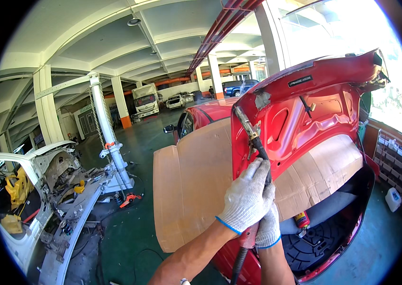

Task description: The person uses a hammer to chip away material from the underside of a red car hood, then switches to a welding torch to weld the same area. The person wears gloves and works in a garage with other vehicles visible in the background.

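Both my hands wear white knit gloves with blue cuffs and are closed around a welding torch (261, 149). My left hand (250, 192) wraps the black neck in front. Lower down, my right hand (268, 229) grips the handle, partly hidden behind my left wrist; a dark cable hangs below. The torch's metal nozzle points up at the left corner of a raised red trunk lid (324, 102), near a bare grey patch. I cannot tell whether it touches. Brass-coloured metal parts show beside the nozzle. Brown cardboard (196, 175) covers the car behind the torch.
The open trunk (319, 247) holds a red fire extinguisher (301, 220). At left stand a stripped white car body (35, 190) and a grey pulling post (108, 128) with chains. A white jug (393, 199) and a parts rack (393, 159) are at right. A truck (146, 100) is parked farther back.
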### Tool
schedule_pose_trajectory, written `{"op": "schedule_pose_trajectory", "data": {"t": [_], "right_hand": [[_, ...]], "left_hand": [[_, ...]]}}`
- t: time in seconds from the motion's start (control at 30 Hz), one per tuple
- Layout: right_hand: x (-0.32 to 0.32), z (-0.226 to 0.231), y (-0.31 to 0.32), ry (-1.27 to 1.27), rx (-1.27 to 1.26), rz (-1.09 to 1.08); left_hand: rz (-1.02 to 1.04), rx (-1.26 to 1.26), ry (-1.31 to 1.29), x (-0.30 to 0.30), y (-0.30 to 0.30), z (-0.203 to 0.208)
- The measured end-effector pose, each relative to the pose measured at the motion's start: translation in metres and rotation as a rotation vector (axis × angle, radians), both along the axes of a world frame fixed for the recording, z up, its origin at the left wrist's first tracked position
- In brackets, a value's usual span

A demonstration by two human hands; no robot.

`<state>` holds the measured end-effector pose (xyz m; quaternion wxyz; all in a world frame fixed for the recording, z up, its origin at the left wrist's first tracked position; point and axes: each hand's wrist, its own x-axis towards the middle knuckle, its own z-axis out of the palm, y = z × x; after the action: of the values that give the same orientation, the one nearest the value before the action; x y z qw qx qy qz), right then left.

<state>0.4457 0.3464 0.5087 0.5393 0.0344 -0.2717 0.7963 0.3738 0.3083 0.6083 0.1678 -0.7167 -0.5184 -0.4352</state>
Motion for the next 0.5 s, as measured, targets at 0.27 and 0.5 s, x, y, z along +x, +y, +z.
{"op": "schedule_pose_trajectory", "data": {"t": [0.27, 0.5], "right_hand": [[0.002, 0.009, -0.008, -0.041, 0.061, -0.042], [0.005, 0.007, -0.014, -0.051, 0.02, -0.068]], "left_hand": [[0.037, -0.078, -0.013, 0.0, -0.008, 0.009], [-0.012, 0.034, -0.008, 0.0, -0.003, -0.003]]}}
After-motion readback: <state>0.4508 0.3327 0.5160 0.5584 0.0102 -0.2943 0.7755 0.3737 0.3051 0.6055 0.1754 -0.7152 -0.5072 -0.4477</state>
